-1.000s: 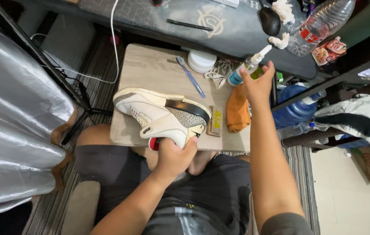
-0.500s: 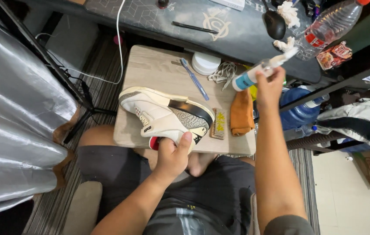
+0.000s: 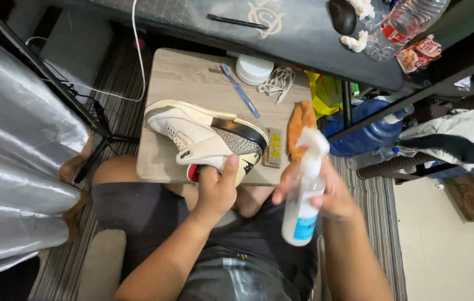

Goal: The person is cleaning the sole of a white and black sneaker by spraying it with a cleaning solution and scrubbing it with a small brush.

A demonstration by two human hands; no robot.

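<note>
My left hand (image 3: 216,185) grips the heel end of a white and grey sneaker (image 3: 206,137), which lies on its side across the small wooden table (image 3: 178,75). My right hand (image 3: 326,192) holds a white spray bottle (image 3: 304,192) with a blue label upright over my lap, its nozzle up near the table's front right corner. A blue toothbrush (image 3: 240,91), a round white container (image 3: 254,69), white laces (image 3: 277,82), an orange cloth (image 3: 299,125) and a small brush (image 3: 273,147) rest on the table past the shoe.
A dark desk (image 3: 281,28) at the back carries a pen, a mouse and a plastic water bottle (image 3: 407,25). Large blue water jugs (image 3: 368,134) and clothes sit at right. A silvery curtain (image 3: 16,161) hangs at left, with cables on the striped rug.
My right hand has brought the spray bottle down from near the desk edge toward my lap and turned it upright. My left hand still holds the sneaker in place.
</note>
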